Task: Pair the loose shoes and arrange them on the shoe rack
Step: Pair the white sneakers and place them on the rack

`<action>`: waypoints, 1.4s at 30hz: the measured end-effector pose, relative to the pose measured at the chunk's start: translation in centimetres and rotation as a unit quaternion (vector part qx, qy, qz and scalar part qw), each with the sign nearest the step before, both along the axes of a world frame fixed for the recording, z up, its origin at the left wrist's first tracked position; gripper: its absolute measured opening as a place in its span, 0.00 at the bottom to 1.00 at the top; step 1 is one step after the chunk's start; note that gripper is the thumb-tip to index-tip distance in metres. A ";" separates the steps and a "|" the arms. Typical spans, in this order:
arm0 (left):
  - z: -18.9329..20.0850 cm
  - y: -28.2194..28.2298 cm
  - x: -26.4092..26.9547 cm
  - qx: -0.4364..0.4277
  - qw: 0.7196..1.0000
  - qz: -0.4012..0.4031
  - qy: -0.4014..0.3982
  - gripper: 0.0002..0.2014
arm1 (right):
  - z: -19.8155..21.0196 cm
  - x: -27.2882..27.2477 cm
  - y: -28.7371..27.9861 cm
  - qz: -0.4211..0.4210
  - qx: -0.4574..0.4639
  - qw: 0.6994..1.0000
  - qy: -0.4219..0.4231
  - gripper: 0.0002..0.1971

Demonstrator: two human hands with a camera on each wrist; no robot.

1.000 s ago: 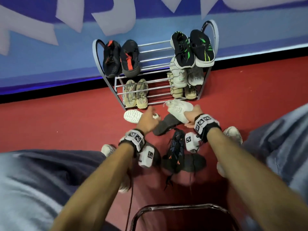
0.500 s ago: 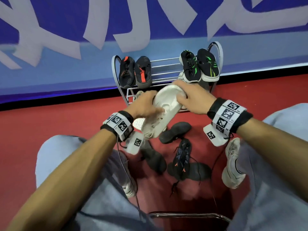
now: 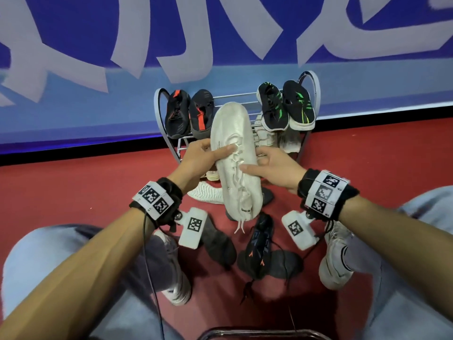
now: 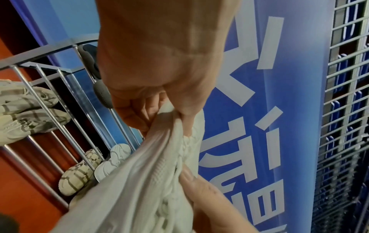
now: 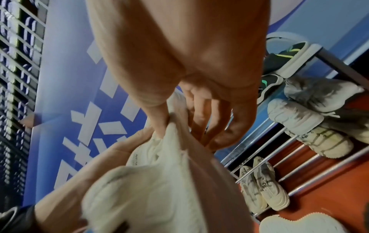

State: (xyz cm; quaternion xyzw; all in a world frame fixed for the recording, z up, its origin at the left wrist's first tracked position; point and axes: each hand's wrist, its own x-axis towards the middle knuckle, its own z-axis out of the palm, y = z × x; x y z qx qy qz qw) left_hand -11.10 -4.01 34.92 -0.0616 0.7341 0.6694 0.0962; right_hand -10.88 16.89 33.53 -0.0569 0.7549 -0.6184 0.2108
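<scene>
Both hands hold a white knit shoe [image 3: 234,153] up in front of the metal shoe rack [image 3: 311,79], toe pointing away, laces up. My left hand [image 3: 196,159] grips its left side with the thumb on the laces; my right hand [image 3: 274,168] grips the right side. In the left wrist view the white shoe [image 4: 151,181] is pinched by the left hand [image 4: 159,113]; in the right wrist view the right hand [image 5: 199,123] clasps the shoe [image 5: 159,181]. Its white mate [image 3: 206,192] lies sole-up on the floor below. The rack holds black-red, black-green, grey and beige pairs.
Loose dark shoes [image 3: 259,244] and a dark grey one [image 3: 218,244] lie on the red floor between my feet. A blue banner wall [image 3: 220,45] stands behind the rack. A chair's metal bar [image 3: 257,333] is at the bottom edge.
The white shoe was picked off the floor by my right hand, then taken in both hands, raised and turned laces-up in front of the rack.
</scene>
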 end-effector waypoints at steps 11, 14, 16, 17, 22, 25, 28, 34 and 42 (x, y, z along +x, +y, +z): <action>-1.2 0.4 1.6 -0.061 0.991 -0.092 -0.076 0.26 | 1.6 -1.6 0.8 -0.155 -0.070 0.985 -0.033 0.14; -1.3 -0.1 1.7 -0.053 0.995 -0.040 -0.071 0.23 | 1.7 -1.5 0.0 -0.138 -0.112 0.984 -0.031 0.16; -1.4 -0.7 1.6 -0.052 0.996 -0.010 -0.077 0.14 | 1.4 -2.0 -0.7 -0.145 -0.101 0.984 -0.027 0.16; -1.7 -1.1 1.5 -0.059 0.995 0.006 -0.080 0.12 | 0.9 -2.4 -1.1 -0.154 -0.079 0.985 -0.022 0.15; -5.6 -3.3 1.9 -0.096 0.986 0.074 -0.117 0.13 | -5.0 -3.8 -3.5 -0.122 0.060 0.985 -0.103 0.14; -8.9 -5.2 2.5 -0.131 0.976 0.089 -0.149 0.10 | -9.6 -3.8 -4.9 -0.072 0.127 0.976 -0.162 0.11; -12.2 -7.6 3.2 -0.179 0.964 0.087 -0.179 0.13 | -13.8 -3.9 -5.5 -0.077 0.161 0.966 -0.185 0.06; -18.0 -10.4 4.3 -0.207 0.946 0.112 -0.223 0.19 | -22.5 -4.8 -5.9 -0.116 0.137 0.948 -0.262 0.09; -24.9 -10.3 4.5 -0.227 0.921 0.132 -0.289 0.22 | -29.1 -6.5 -6.8 -0.158 0.090 0.941 -0.285 0.18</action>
